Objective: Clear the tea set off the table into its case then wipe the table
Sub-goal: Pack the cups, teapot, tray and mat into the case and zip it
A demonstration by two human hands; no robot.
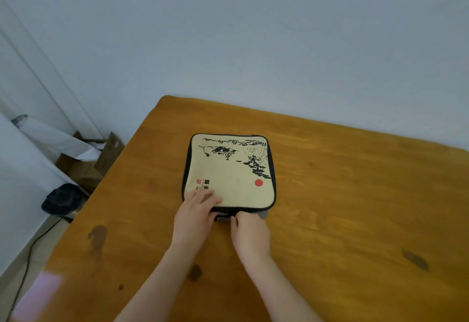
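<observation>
In the head view, one case (229, 169) lies flat on the table (355, 207) just ahead of both hands, with its printed lid down. The left hand (195, 216) rests on the lid's near left corner, its fingers (206, 198) straight and pressing. The right hand (250, 232) sits just right of it, lower, against the case's near side wall. Its fingers are curled and pinch something at the dark seam there, probably the zip pull, though that piece is hidden. The case is nearly square. The seam runs sideways across both hands and then away round the corners, so any zipping likely travels along that edge. The right hand is nearer the seam. I count one case and two hands. No loose tea pieces or wiping cloth show.
</observation>
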